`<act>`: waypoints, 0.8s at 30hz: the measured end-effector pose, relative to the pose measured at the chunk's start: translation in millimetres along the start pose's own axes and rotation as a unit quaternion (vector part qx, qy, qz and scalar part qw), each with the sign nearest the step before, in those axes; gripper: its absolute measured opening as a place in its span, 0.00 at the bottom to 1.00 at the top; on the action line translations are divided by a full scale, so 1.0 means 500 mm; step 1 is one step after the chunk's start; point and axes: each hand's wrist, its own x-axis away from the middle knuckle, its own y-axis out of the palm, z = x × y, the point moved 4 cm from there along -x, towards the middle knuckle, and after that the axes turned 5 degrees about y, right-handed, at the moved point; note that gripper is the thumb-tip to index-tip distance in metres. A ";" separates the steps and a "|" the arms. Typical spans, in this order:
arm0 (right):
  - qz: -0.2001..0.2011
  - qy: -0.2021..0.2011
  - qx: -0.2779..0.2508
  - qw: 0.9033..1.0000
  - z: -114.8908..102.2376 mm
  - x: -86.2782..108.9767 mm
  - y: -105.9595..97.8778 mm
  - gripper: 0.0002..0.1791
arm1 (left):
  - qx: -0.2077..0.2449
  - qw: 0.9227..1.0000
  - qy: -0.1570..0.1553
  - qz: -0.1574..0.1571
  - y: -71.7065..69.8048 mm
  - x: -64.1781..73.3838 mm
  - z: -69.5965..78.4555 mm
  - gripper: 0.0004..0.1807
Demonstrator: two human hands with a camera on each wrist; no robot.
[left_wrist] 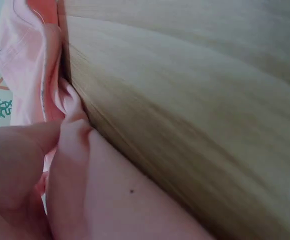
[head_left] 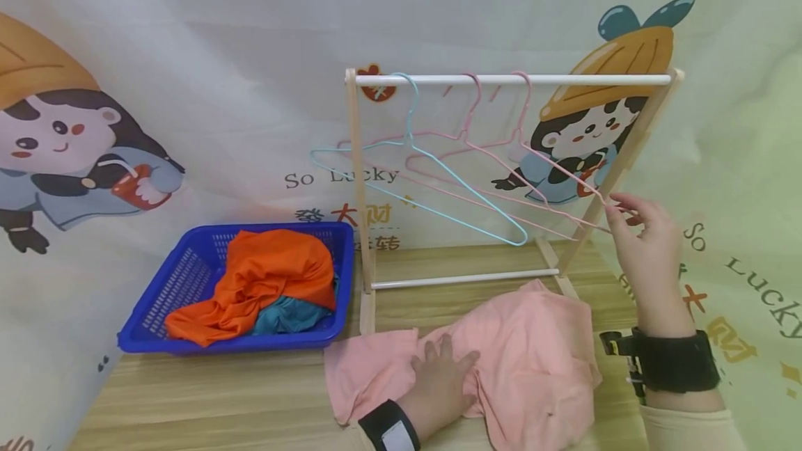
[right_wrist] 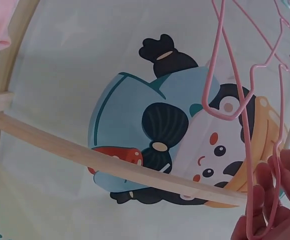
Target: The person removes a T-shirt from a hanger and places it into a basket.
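My left hand (head_left: 438,385) rests with spread fingers on a pink cloth garment (head_left: 532,353), which lies rumpled on the table. In the left wrist view, folds of the garment (left_wrist: 120,185) bunch beside the thumb. At the right side of the rack, my right hand (head_left: 645,235) pinches the lower right end of the rightmost pink hanger (head_left: 527,99). The right wrist view shows the fingers (right_wrist: 257,197) around the bent end of this hanger (right_wrist: 246,150). Its hook is over the white top rail (head_left: 595,80).
Another pink hanger (head_left: 479,96) and a light blue hanger (head_left: 410,120) hang further left on the wooden rack (head_left: 358,179). To the left stands a blue basket (head_left: 134,329) with orange cloth (head_left: 276,263) and teal cloth (head_left: 291,315). Behind is a printed backdrop (head_left: 250,89).
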 end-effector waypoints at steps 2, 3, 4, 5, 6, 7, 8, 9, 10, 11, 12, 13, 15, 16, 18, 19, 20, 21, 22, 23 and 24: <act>0.008 -0.005 -0.002 1.000 -0.002 0.000 -0.001 0.15 | -0.015 1.000 0.002 0.006 0.002 0.000 0.002 0.33; 0.013 -0.009 -0.003 1.000 -0.003 0.001 -0.002 0.15 | -0.018 1.000 0.002 0.008 0.001 -0.001 0.002 0.32; 0.016 -0.012 -0.003 1.000 -0.004 0.001 -0.003 0.14 | -0.025 1.000 0.003 0.010 0.001 -0.001 0.003 0.31; 0.018 -0.014 -0.002 1.000 -0.005 0.001 -0.004 0.14 | -0.030 0.999 0.004 0.011 0.000 -0.002 0.003 0.29; 0.019 -0.013 -0.003 1.000 -0.004 0.001 -0.005 0.14 | -0.034 0.999 0.005 0.012 0.001 -0.003 0.003 0.28; 0.018 -0.010 -0.007 1.000 -0.003 0.002 -0.006 0.14 | -0.042 0.999 0.008 0.013 0.001 -0.004 0.002 0.25; 0.017 -0.007 -0.010 1.000 -0.001 0.002 -0.007 0.15 | -0.046 0.999 0.011 0.015 0.000 -0.006 0.000 0.23; 0.016 -0.003 -0.012 1.000 0.000 0.003 -0.008 0.15 | -0.048 0.999 0.016 0.018 -0.001 -0.007 -0.001 0.21; 0.013 0.003 -0.012 1.000 0.002 0.004 -0.009 0.15 | -0.049 0.998 0.022 0.025 -0.002 -0.009 -0.004 0.18; 0.009 0.010 -0.015 1.000 0.004 0.005 -0.010 0.15 | -0.051 0.998 0.031 0.034 -0.003 -0.011 -0.007 0.16; 0.005 0.017 -0.017 1.000 0.005 0.006 -0.011 0.15 | -0.050 0.997 0.038 0.044 -0.006 -0.012 -0.010 0.15; 0.000 0.025 -0.015 1.000 0.007 0.008 -0.012 0.16 | -0.043 0.996 0.043 0.057 -0.010 -0.014 -0.014 0.12; -0.011 0.037 -0.013 0.999 0.007 0.013 -0.015 0.17 | -0.024 0.995 0.048 0.080 -0.020 -0.016 -0.022 0.09; -0.017 0.045 -0.013 0.999 0.008 0.014 -0.016 0.18 | -0.013 0.995 0.044 0.088 -0.026 -0.018 -0.028 0.08; -0.024 0.051 -0.019 0.998 0.008 0.017 -0.021 0.20 | 0.013 0.995 0.031 0.093 -0.038 -0.022 -0.037 0.10; -0.028 0.055 -0.024 0.998 0.008 0.018 -0.024 0.21 | 0.029 0.995 0.025 0.095 -0.045 -0.024 -0.042 0.11; -0.029 0.055 -0.029 0.998 0.008 0.019 -0.027 0.21 | 0.042 0.994 0.020 0.097 -0.052 -0.025 -0.047 0.12; -0.030 0.052 -0.033 0.998 0.008 0.019 -0.030 0.22 | 0.063 0.993 0.013 0.099 -0.059 -0.026 -0.052 0.14; -0.030 0.049 -0.040 0.998 0.009 0.021 -0.032 0.22 | 0.084 0.991 0.009 0.100 -0.068 -0.025 -0.058 0.15; -0.029 0.043 -0.044 0.998 0.009 0.023 -0.034 0.23 | 0.113 0.988 0.006 0.106 -0.079 -0.022 -0.063 0.16; -0.028 0.039 -0.048 0.998 0.010 0.025 -0.036 0.23 | 0.159 0.981 0.001 0.107 -0.090 -0.019 -0.068 0.17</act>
